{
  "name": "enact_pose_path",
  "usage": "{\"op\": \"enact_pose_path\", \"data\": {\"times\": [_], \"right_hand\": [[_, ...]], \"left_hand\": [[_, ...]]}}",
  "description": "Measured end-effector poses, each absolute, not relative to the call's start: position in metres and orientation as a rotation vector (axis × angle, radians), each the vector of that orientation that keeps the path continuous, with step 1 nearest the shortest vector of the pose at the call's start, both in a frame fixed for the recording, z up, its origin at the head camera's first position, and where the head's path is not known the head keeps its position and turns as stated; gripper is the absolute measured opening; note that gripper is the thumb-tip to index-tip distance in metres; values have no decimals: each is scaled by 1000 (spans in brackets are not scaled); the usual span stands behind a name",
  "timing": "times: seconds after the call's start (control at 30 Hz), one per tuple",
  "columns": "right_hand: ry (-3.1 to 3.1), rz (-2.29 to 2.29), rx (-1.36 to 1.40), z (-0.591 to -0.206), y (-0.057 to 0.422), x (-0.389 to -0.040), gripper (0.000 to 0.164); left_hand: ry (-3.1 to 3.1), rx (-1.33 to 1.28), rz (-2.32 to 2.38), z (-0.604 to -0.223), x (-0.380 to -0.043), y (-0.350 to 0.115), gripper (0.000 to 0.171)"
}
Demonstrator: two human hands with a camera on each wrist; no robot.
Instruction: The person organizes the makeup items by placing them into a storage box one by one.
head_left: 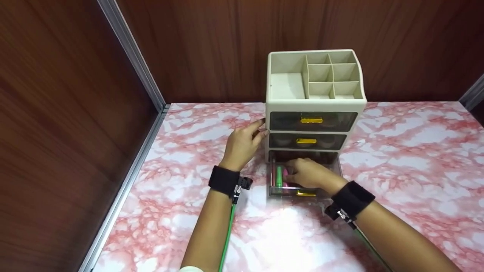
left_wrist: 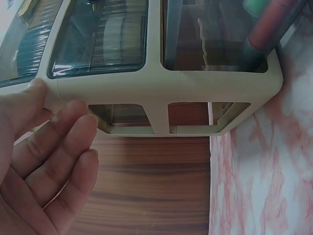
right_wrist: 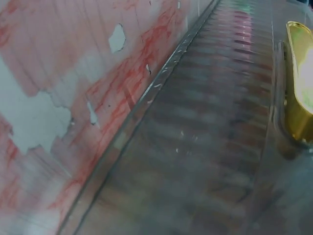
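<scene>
While the left hand [head_left: 242, 145] rests its thumb against the left side of the cream organizer [head_left: 316, 105], its fingers loosely bent and gripping nothing, the right hand [head_left: 308, 173], apart from it, reaches into the pulled-out bottom drawer [head_left: 284, 192]. Whether the right fingers are clamped on anything I cannot tell; they hide part of a pink item [head_left: 286, 174] just beside them. Left of that, a green item [head_left: 279, 176] lies lengthwise near the drawer's left wall. Above, the middle drawer [head_left: 281, 141] and top drawer [head_left: 285, 121] are pushed in, and the organizer's upper tray has one large compartment and six small ones. Everything stands on a pink-and-white marbled surface [head_left: 189, 162], with brown wood-grain panels [head_left: 208, 45] behind and at left.
</scene>
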State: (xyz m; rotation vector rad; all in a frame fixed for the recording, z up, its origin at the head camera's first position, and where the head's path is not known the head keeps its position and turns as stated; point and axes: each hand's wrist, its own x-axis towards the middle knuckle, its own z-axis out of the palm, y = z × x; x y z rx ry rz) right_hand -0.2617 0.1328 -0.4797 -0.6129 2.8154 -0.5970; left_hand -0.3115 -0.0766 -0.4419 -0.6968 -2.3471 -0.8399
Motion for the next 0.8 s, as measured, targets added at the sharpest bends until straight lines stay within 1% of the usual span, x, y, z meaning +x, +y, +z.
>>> {"op": "enact_pose_path", "data": {"times": [0.17, 0.37, 0.53, 0.67, 0.8], "right_hand": [[2827, -606, -630, -479, 135, -261, 45], [2888, -590, -668, -476, 140, -258, 34], [2944, -632, -689, -471, 147, -254, 30], [2991, -656, -783, -466, 155, -252, 27], [3011, -674, -913, -459, 164, -247, 27]], "left_hand": [[-2351, -691, -873, -442, -311, -78, 35], [-2364, -694, -884, -442, -311, -77, 36], [-2366, -690, -872, -441, -312, -77, 36], [-2354, -688, -857, -442, -312, -76, 37], [-2349, -699, -852, -442, -312, -76, 38]]}}
